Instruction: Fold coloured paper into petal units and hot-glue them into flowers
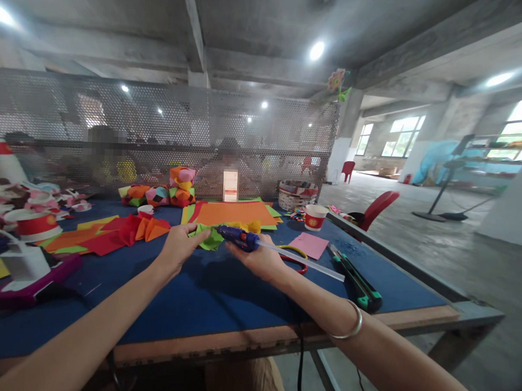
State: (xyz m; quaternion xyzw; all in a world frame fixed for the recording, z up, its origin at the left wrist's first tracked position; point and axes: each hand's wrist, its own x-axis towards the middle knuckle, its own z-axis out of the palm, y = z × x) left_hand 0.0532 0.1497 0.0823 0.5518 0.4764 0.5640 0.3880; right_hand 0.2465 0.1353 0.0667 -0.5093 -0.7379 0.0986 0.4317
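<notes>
My right hand [258, 254] is closed around a blue hot glue gun [238, 237], with a long clear glue stick [305, 261] sticking out of its back end. The gun's nozzle points left, at a folded green paper piece [209, 238]. That piece is pinched by the fingers of my left hand [181, 243]. Whether nozzle and paper touch, I cannot tell. Yellow folded paper [251, 225] lies just behind the gun. Partly hidden by my right hand are scissors with red and yellow handles [299, 260].
Orange paper sheets [238, 213] are stacked behind my hands. Red folded paper [112, 235] and a purple power strip [36, 286] lie left. At right are a pink sheet [309, 245], a green-black cutter [356, 278] and a paper cup [316, 217]. A mesh partition [160, 133] stands behind.
</notes>
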